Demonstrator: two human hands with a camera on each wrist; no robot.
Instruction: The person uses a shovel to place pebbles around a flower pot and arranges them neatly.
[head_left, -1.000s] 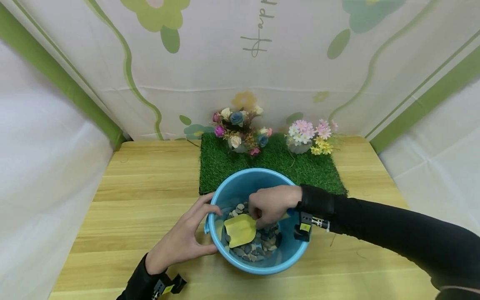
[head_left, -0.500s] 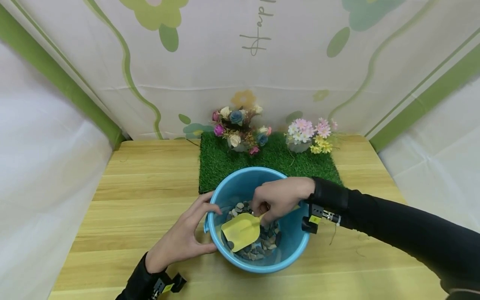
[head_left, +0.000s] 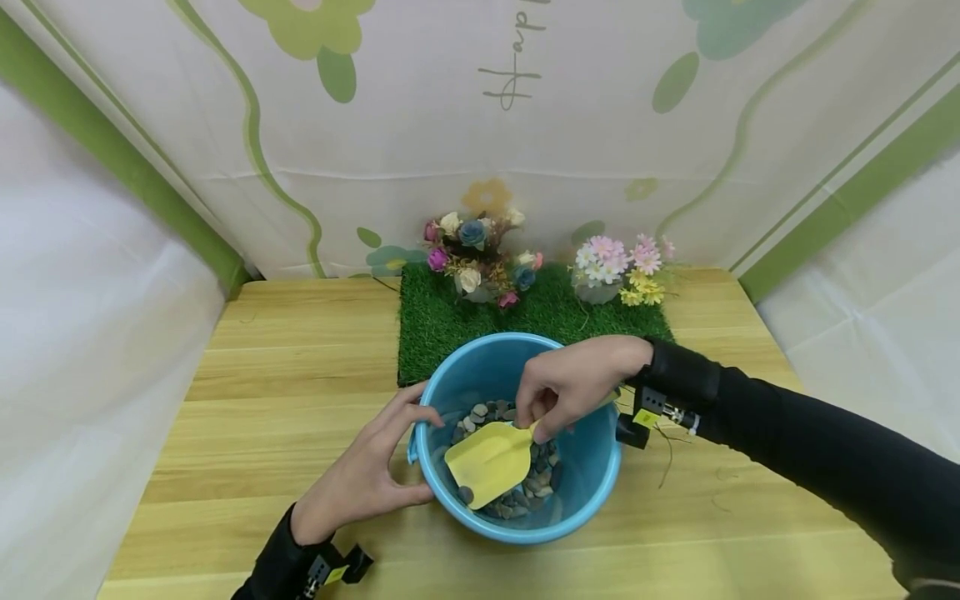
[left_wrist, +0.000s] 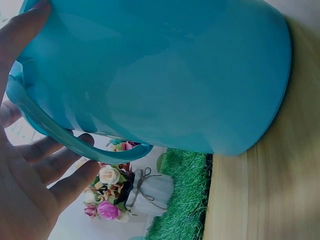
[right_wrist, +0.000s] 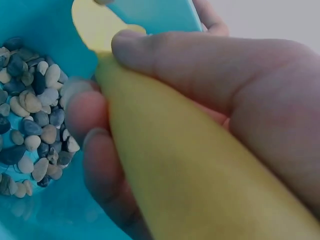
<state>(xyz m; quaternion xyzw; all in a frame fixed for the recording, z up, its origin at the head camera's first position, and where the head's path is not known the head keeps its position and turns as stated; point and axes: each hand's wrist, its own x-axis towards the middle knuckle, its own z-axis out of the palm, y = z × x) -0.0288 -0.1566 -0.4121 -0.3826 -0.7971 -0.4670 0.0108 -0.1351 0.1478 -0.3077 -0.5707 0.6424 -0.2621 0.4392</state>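
In the head view a blue bucket [head_left: 514, 533] stands on the wooden table, pebbles [head_left: 542, 479] spread over its bottom. My left hand [head_left: 365, 475] grips its left side, with a finger hooked over the rim and the thumb against the outer wall. The bucket's handle [left_wrist: 60, 132] hangs down beside those fingers in the left wrist view. With my right hand [head_left: 573, 383] I hold a yellow toy shovel [head_left: 489, 462] by its handle; the thumb [right_wrist: 132, 50] presses along the top near the blade. The blade is over the pebbles inside the bucket, a dark pebble [head_left: 466, 495] at its front corner.
Behind the bucket lies a green artificial grass mat [head_left: 427, 333]. On it stand a pot of mixed flowers [head_left: 480, 258] and a pot of pink, white and yellow flowers [head_left: 615, 271]. A printed curtain [head_left: 420, 125] closes off the back.
My right hand has risen and moved right and back, bringing the shovel up from among the pebbles, so more of its blade and neck shows. The left hand stays on the bucket.
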